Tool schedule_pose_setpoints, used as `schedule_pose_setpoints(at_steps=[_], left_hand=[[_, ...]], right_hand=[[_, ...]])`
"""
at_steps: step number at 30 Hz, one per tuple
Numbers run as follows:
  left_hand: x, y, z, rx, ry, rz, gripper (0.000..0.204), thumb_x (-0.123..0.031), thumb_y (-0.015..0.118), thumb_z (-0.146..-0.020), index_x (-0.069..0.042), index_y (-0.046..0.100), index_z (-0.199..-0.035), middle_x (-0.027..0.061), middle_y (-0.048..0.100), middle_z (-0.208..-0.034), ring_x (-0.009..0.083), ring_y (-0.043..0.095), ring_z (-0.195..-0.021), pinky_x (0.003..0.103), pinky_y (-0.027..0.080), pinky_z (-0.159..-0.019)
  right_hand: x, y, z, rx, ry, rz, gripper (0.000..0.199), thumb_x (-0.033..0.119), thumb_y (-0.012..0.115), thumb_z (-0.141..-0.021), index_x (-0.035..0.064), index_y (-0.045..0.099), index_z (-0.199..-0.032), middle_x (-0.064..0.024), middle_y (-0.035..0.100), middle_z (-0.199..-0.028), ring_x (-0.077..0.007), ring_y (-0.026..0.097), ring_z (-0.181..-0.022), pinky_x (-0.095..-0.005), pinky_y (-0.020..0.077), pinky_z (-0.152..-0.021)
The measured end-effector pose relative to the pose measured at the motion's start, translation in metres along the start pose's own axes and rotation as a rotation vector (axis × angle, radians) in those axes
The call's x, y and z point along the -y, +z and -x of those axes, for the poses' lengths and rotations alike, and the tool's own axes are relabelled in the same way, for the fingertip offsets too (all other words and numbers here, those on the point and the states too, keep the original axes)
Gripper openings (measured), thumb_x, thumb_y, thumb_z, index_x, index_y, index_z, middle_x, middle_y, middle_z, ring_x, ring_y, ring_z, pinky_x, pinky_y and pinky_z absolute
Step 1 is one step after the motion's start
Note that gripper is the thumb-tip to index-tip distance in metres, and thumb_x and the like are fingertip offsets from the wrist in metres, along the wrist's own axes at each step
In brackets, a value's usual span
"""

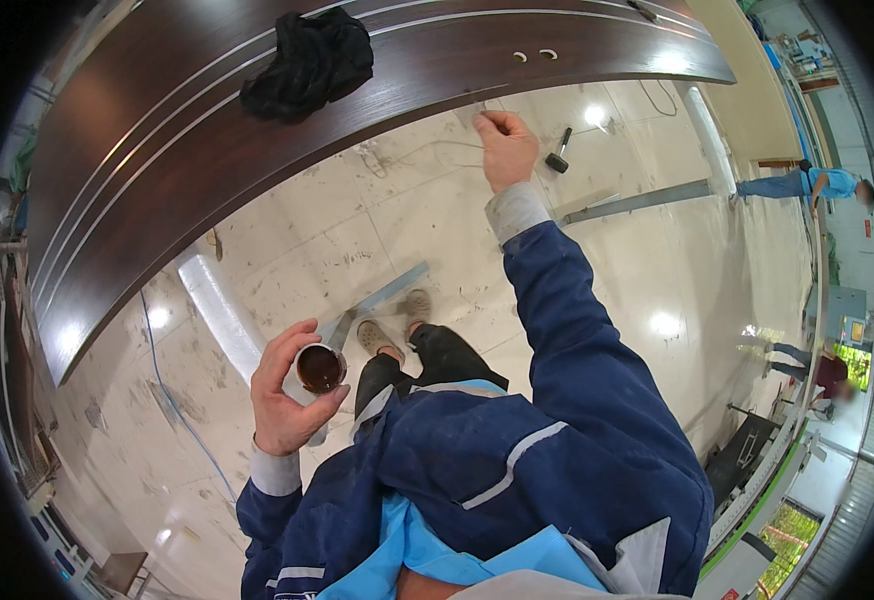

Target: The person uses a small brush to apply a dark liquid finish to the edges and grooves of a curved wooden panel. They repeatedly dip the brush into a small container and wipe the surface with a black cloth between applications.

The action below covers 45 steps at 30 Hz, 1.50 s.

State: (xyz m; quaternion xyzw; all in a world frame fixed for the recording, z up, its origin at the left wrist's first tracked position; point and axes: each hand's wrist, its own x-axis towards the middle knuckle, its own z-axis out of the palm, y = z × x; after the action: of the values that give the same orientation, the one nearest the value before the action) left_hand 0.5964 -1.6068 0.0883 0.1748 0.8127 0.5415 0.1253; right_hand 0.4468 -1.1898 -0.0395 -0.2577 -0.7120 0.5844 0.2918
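Note:
My left hand (pixel 292 400) is wrapped round a small cup (pixel 321 369) with dark brown liquid in it, held away from the panel. My right hand (pixel 508 150) reaches to the near edge of a long dark brown panel (pixel 187 150) with thin silver strips along it. Its fingers are pinched together, and a thin thing seems to stick out toward the panel edge, too small to name. A crumpled black cloth (pixel 309 65) lies on the panel, left of my right hand. Two small pale curved pieces (pixel 548 53) rest on the panel to the right.
On the tiled, stained floor lies a black-headed mallet (pixel 557 162). Wrapped pale beams (pixel 219 310) and grey metal bars (pixel 647 200) are under and beside the panel. A blue cable (pixel 172 400) runs at left. Two other people, one in a blue shirt (pixel 837 185), are far right.

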Motion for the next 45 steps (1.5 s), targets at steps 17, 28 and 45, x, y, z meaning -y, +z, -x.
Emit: schedule_pose_setpoints(at_steps=[17,28,45], left_hand=[[0.025,0.037,-0.056,-0.086,-0.128,-0.009,0.062,-0.009,0.087,-0.079,-0.005,0.065,-0.137,0.0073,0.068,-0.135,0.0188,0.065,-0.122,0.036,0.051,-0.105],[0.05,0.048,-0.081,-0.184,-0.117,-0.119,0.061,-0.024,0.09,-0.079,-0.009,0.068,-0.134,0.0084,0.073,-0.124,0.0222,0.07,-0.111,0.036,0.055,-0.093],[0.057,0.047,-0.078,-0.267,0.069,-0.195,0.051,-0.019,0.09,-0.079,-0.012,0.068,-0.123,0.0064,0.07,-0.118,0.0232,0.066,-0.11,0.037,0.054,-0.092]], right_hand=[[0.004,-0.021,-0.006,-0.059,-0.067,-0.002,0.02,0.017,0.078,-0.094,-0.0009,0.079,-0.103,-0.0046,0.076,-0.086,-0.0118,0.066,-0.079,-0.0284,0.0538,-0.076],[0.066,-0.027,0.067,0.677,0.052,0.081,0.019,0.015,0.073,-0.099,-0.001,0.077,-0.106,-0.0017,0.07,-0.084,-0.0105,0.061,-0.076,-0.0281,0.0513,-0.071],[0.139,0.026,0.134,1.085,-0.818,0.48,0.005,0.012,0.071,-0.091,0.0077,0.073,-0.093,-0.0102,0.063,-0.088,-0.0318,0.065,-0.089,-0.0439,0.0545,-0.076]])
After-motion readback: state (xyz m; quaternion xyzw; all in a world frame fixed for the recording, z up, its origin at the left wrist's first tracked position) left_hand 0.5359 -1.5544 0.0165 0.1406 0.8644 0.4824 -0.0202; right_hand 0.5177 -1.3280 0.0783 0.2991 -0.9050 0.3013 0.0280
